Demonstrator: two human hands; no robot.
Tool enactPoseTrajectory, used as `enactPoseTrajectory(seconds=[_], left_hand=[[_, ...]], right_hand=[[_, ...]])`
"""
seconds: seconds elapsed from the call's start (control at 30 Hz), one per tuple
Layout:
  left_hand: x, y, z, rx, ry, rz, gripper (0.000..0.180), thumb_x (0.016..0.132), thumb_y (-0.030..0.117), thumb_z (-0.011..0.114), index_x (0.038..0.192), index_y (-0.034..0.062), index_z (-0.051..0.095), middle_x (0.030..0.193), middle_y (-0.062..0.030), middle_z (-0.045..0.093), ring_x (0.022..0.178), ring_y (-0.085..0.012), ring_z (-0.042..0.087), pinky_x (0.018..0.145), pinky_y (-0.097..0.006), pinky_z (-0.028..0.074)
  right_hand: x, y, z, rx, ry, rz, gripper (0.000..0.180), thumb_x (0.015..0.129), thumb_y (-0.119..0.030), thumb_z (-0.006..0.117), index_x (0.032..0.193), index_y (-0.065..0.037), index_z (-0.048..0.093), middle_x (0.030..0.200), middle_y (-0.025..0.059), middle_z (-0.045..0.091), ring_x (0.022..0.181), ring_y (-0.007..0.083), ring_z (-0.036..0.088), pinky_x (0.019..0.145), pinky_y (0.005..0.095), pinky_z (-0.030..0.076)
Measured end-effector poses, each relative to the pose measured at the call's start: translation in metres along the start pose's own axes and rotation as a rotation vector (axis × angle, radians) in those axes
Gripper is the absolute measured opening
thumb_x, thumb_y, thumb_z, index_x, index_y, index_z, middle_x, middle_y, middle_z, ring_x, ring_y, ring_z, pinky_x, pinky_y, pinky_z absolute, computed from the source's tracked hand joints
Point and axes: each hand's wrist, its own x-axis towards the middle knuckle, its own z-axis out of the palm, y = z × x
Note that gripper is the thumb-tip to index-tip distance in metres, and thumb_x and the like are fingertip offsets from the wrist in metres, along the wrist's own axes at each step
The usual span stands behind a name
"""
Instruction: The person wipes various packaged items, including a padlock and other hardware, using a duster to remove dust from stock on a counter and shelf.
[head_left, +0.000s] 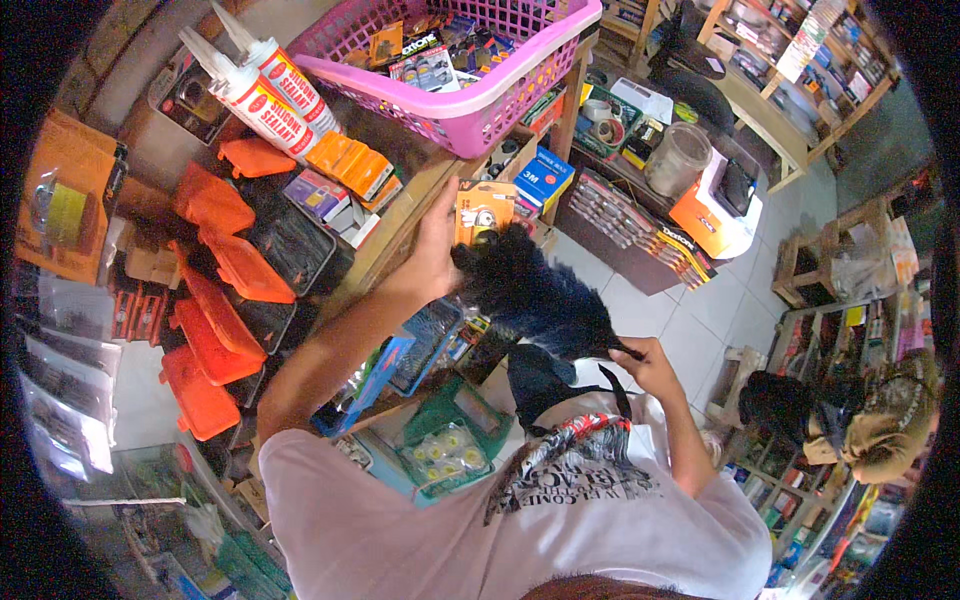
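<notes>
My left hand (433, 250) is closed on the edge of a small orange card pack (485, 207), which stands up beside the wooden shelf edge. A pale metallic item shows on the pack's front; its kind is hard to make out. My right hand (648, 366) grips the thin handle of a black feather duster (540, 293). The duster slants up and left from that hand, and its fluffy end meets the lower part of the pack and lies close to my left fingers. A black strap or bag (545, 385) hangs in front of my white shirt.
A pink basket (480, 120) full of packaged goods stands on the shelf (400, 215). Left of it lie two sealant cartridges (265, 110), orange boxes (350, 165) and several orange-lidded cases (245, 265). Farther right are a clear jar (678, 158), a tiled floor (700, 325) and crowded racks.
</notes>
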Motion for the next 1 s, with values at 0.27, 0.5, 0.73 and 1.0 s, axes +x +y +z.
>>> enactPoseTrajectory(seconds=[0.27,0.5,0.73,1.0], left_hand=[[0.001,0.0,-0.003,-0.057,-0.035,-0.02,0.069,0.095,0.06,0.028,0.115,-0.0006,0.056,0.095,-0.018,0.064,0.089,-0.0319,0.065,0.083,-0.045,0.053],[-0.011,0.009,0.01,-0.203,-0.003,0.003,0.07,0.093,0.062,0.029,0.117,0.0025,0.056,0.101,-0.0217,0.064,0.094,-0.0374,0.063,0.087,-0.051,0.05],[-0.007,0.004,0.007,-0.256,-0.022,0.003,0.077,0.087,0.069,0.034,0.119,0.0022,0.055,0.106,-0.0214,0.063,0.099,-0.0374,0.062,0.091,-0.051,0.048],[-0.002,-0.001,0.006,-0.152,0.022,0.071,0.061,0.095,0.055,0.031,0.125,0.0062,0.053,0.12,-0.0186,0.059,0.113,-0.0343,0.055,0.103,-0.052,0.038]], right_hand=[[0.007,0.003,0.023,0.105,0.08,-0.155,0.022,0.089,-0.014,0.063,0.105,0.001,0.067,0.062,-0.0061,0.048,0.059,0.0047,0.038,0.051,0.0251,0.031],[0.002,-0.017,0.04,0.194,0.064,-0.043,0.021,0.091,-0.018,0.062,0.097,0.002,0.066,0.06,-0.0058,0.046,0.058,0.0046,0.039,0.051,0.0252,0.032],[0.009,-0.029,0.056,0.256,0.116,-0.141,0.021,0.092,-0.018,0.061,0.087,0.002,0.064,0.06,-0.0061,0.045,0.056,0.0049,0.038,0.05,0.025,0.031],[0.01,-0.029,0.055,0.264,0.041,-0.037,0.025,0.093,-0.021,0.06,0.1,0.003,0.065,0.07,-0.0027,0.058,0.066,0.0058,0.047,0.059,0.025,0.041]])
